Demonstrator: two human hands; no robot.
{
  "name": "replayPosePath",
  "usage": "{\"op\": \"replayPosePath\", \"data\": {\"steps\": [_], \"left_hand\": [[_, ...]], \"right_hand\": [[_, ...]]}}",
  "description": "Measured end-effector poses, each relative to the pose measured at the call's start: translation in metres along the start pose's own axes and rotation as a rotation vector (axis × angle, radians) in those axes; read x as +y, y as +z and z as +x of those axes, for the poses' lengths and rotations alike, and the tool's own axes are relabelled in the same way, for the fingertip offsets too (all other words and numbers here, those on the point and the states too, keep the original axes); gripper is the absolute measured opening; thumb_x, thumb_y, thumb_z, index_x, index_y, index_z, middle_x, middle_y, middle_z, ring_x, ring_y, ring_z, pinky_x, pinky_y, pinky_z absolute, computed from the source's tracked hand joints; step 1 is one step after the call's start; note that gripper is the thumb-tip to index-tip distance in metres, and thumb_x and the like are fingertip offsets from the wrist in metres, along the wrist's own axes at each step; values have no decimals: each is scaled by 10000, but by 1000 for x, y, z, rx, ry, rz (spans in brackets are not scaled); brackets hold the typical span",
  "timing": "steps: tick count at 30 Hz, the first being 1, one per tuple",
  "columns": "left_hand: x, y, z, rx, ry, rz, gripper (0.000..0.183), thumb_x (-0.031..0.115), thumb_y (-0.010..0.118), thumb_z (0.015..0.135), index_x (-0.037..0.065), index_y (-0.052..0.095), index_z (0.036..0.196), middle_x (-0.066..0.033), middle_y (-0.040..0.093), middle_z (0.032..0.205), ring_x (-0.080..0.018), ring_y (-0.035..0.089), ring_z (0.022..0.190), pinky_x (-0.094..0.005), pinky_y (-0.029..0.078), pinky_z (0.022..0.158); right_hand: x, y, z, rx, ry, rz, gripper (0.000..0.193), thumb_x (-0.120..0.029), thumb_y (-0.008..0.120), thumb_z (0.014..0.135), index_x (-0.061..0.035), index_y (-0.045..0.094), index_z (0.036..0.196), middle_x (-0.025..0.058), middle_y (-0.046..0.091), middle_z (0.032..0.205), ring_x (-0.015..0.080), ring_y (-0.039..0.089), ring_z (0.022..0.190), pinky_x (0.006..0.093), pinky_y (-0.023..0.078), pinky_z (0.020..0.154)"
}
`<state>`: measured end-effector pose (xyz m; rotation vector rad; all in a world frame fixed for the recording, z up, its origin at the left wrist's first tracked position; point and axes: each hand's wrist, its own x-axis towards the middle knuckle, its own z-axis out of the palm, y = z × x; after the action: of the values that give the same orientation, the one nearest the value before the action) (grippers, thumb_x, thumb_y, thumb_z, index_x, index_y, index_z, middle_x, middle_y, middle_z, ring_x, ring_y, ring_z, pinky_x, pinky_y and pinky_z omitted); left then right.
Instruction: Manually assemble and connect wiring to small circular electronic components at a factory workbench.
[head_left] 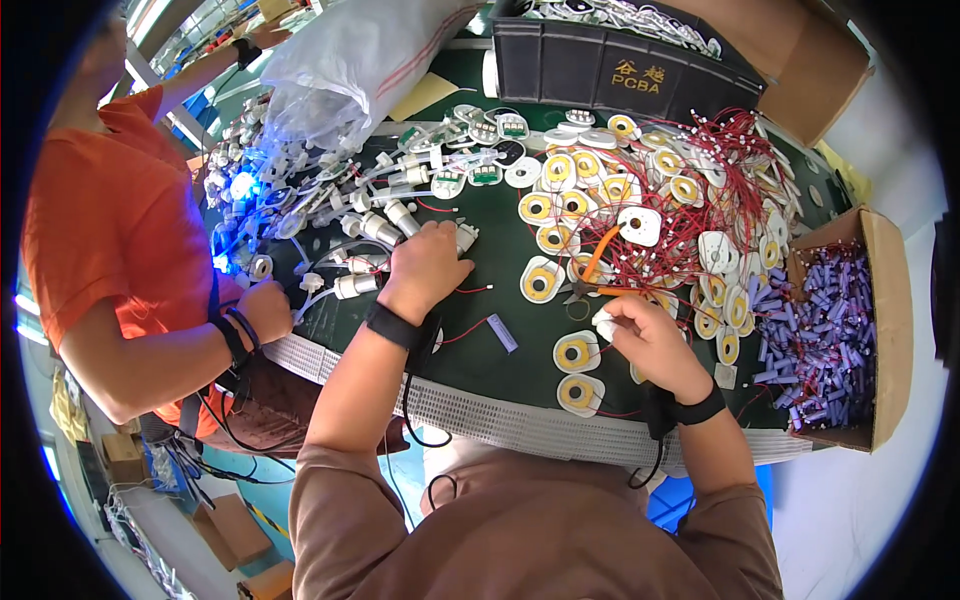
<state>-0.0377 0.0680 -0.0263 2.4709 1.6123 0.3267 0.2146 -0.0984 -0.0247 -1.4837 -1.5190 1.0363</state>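
My left hand [425, 267] is closed, reaching over a group of white cylindrical parts [378, 230]. A white piece [466, 236] shows at its fingertips; whether that is what it grips cannot be made out. In a pinch, my right hand [655, 348] holds a small white piece [604, 322], its shape partly covered by the fingers. Just beyond it lie orange-handled cutting pliers [601, 257]. Between my hands a purple cylindrical battery [503, 333] with a red wire rests on the dark green table [470, 375]. Rounded white discs with yellow rings [578, 393] lie beside my right hand.
Red wires [690, 215] tangle over piled discs. At the right stands a cardboard box [890, 330] of purple batteries; a black bin [620, 70] is at the back. A plastic bag [350, 70] and blue-lit parts [240, 187] are near a co-worker in orange [125, 230].
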Motion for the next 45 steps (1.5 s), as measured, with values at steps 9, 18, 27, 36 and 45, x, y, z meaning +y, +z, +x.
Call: {"op": "replayPosePath", "data": {"steps": [9, 18, 27, 36, 45], "left_hand": [[36, -18, -13, -265, -78, -1163, 341, 135, 632, 838, -27, 529, 1120, -67, 596, 942, -123, 614, 778, -206, 518, 554], [83, -10, -57, -435, -110, -1509, 407, 195, 644, 857, -61, 509, 1143, -119, 603, 963, -145, 632, 777, -223, 530, 567], [65, 3, -34, -64, 82, -837, 154, 111, 620, 848, -22, 636, 925, -49, 635, 744, -84, 583, 642, -224, 467, 582], [116, 15, -22, 64, 504, -391, 213, 91, 669, 739, 6, 612, 926, -136, 611, 875, -312, 593, 815, -370, 481, 728], [133, 15, -39, -79, 548, -431, 222, 104, 676, 745, 4, 594, 926, -128, 596, 804, -297, 589, 699, -368, 474, 622]], "right_hand": [[-8, 18, 2, 103, -131, 133, 418, -16, 645, 793, -37, 525, 1192, 26, 606, 895, 57, 538, 690, 205, 440, 610], [-40, 13, -3, 128, -559, 84, 258, 56, 629, 761, -35, 653, 1001, 104, 631, 1012, 177, 613, 844, 292, 492, 737], [-29, -43, -32, 457, -392, 536, 312, -126, 446, 953, 44, 502, 1208, 96, 617, 878, 192, 632, 795, 314, 505, 744], [-6, -99, -72, 603, -394, 631, 231, -124, 501, 919, -37, 483, 1133, 115, 616, 864, 157, 579, 652, 276, 466, 572], [22, -175, -144, 858, 190, 86, 100, -62, 504, 884, -59, 541, 977, 18, 595, 744, 27, 403, 516, 180, 292, 458]]}}
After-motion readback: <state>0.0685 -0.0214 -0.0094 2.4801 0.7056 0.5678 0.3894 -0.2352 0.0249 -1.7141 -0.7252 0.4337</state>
